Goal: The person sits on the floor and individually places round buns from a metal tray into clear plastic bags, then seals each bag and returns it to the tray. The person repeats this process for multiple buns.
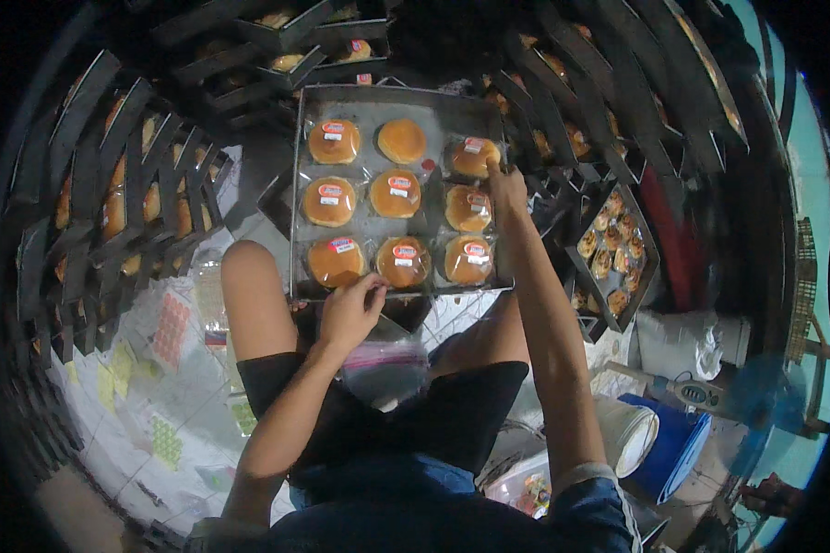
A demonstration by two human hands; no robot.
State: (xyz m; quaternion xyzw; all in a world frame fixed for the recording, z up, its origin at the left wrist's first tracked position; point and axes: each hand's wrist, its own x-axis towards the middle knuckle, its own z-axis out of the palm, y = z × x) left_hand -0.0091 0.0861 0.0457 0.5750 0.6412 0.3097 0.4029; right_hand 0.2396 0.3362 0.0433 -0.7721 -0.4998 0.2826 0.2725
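Note:
A shallow metal tray (pixel 434 114) in front of me holds several round golden buns in rows. Most are in clear plastic with a red label and a white sticker. My right hand (pixel 506 185) is at the tray's right side, its fingers on the edge of the far-right wrapped bun (pixel 472 157). At the near rim, my left hand (pixel 353 307) has curled fingers beside the front-middle wrapped bun (pixel 402 263); whether they pinch its plastic is unclear. The far-middle bun (pixel 401 141) shows no label. A small red spot (pixel 427 164) lies beside it.
Stacked dark trays of bread (pixel 121 186) rise at left, with more (pixel 581 104) at right. A tray of small topped pastries (pixel 612 249) sits lower right. Sticker sheets (pixel 171 325) lie on the floor. A white bucket (pixel 629 435), a blue lid (pixel 671 449) and a fan (pixel 761 401) stand at right.

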